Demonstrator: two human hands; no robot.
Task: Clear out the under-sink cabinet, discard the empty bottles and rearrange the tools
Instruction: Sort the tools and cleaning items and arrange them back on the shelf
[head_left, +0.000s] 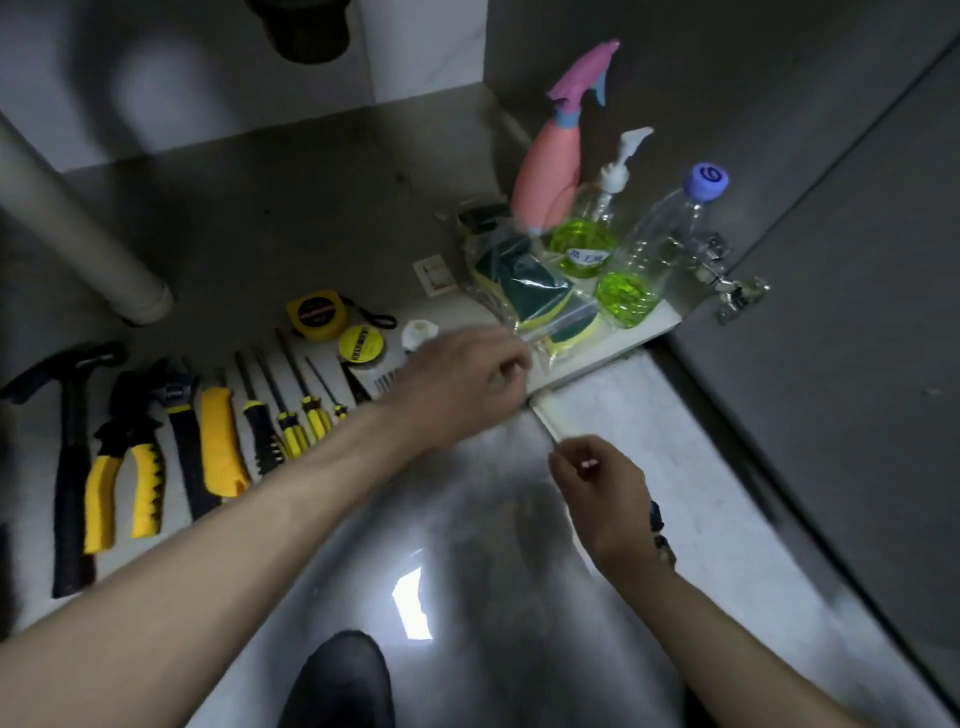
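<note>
A clear bag of green-and-yellow sponges (530, 291) lies on the cabinet floor at the right. My left hand (467, 374) reaches over the tools and pinches the bag's near edge. My right hand (597, 478) hovers lower, outside the cabinet edge, fingers curled shut. Behind the bag stand a pink spray bottle (550, 171), a pump bottle (587, 234) with green liquid and a clear bottle with a purple cap (654, 260), also part full of green liquid. A hammer (67, 441), pliers (124, 457), a wrench (182, 431), a yellow knife (221, 441) and screwdrivers (285, 410) lie in a row at the left.
A yellow tape measure (317, 314), a yellow roll (360, 343) and a white fitting (418, 332) lie behind the row. A grey pipe (78, 228) slants down at the left, the drain trap (306, 31) hangs above. The open door (831, 260) with its hinge (737, 291) stands at the right.
</note>
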